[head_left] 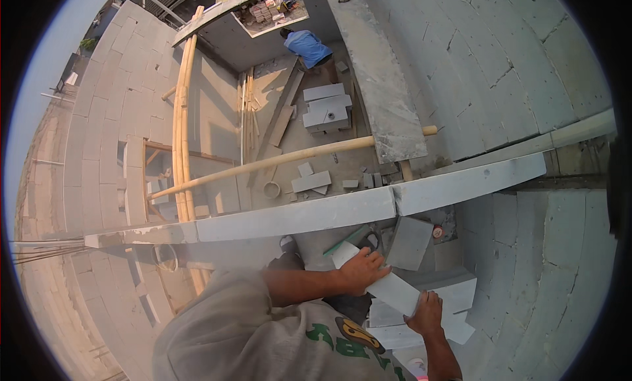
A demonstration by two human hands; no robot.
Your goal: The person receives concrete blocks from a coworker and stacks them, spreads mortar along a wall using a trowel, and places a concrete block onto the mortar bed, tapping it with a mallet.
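Observation:
A long, pale grey aerated concrete block (395, 293) lies slantwise in front of my body. My left hand (363, 271) is closed over its upper left part, fingers wrapped across the edge. At the lower right end, my right hand (426, 312) grips the same block. Beneath and beside it are more stacked blocks (457, 294), partly covered by the held one. Another flat block (410, 243) leans or lies just beyond my hands. A thin green object (343, 241) sits near my shoe; its kind is unclear.
A block wall top (299, 215) runs across in front of me, with bamboo poles (276, 167) beyond. A person in blue (308, 48) bends by a block stack (327, 111). A bucket (271, 189) and loose blocks (311, 181) lie on the floor beyond. A block wall (546, 262) rises at right.

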